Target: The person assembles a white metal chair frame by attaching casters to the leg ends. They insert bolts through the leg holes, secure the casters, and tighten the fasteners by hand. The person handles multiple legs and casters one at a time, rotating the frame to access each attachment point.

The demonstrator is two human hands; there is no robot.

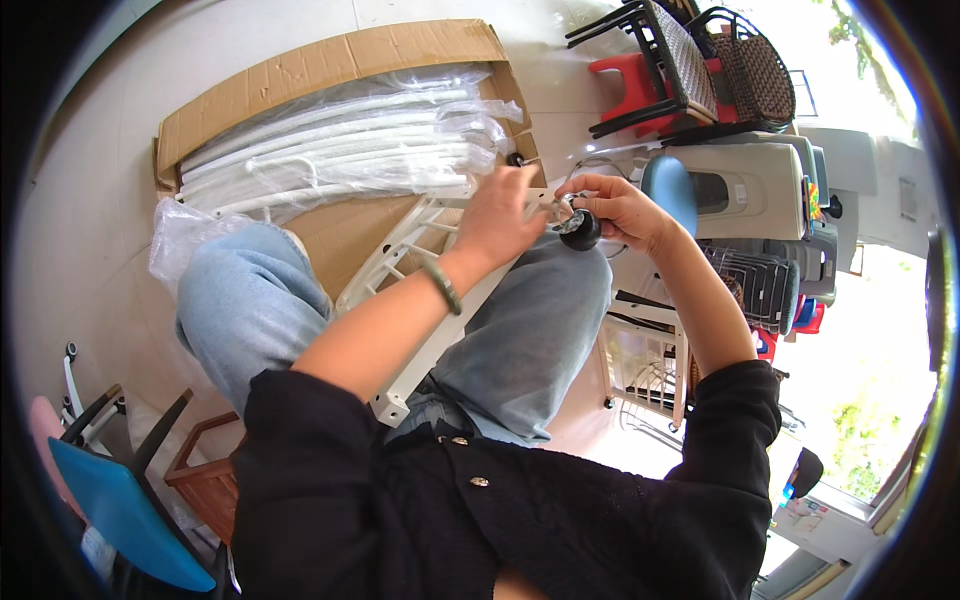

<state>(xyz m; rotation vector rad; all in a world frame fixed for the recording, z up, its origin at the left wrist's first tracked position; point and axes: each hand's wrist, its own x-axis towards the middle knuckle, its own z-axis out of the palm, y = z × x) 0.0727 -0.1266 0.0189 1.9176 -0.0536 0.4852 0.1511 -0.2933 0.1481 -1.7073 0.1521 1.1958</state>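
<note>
We find the black caster (582, 232) at 2 o'clock from the middle of the view, raised just beside the wearer's knee. The right hand (622, 212) has its fingers closed on it; the left hand (497, 222), its fingertips blurred, meets a shiny, pale part at its top (wrapping or bare metal, we cannot tell), and whether those fingers pinch it we cannot tell either. We judge the step in hand to be two-handed work on that shiny part; the next move calls for a steady right-hand hold and a sure left fingertip grip, lest the small wheel slip.

Below the hands, a white metal frame (425, 362) slants across the lap, its near corner at 7 o'clock. Another black caster (515, 159) shows just past 12 o'clock. Farther out, at 11 o'clock, an open cardboard box (330, 62) holds plastic-wrapped white tubes (330, 140); woven chairs (757, 80) stand at 2 o'clock.
</note>
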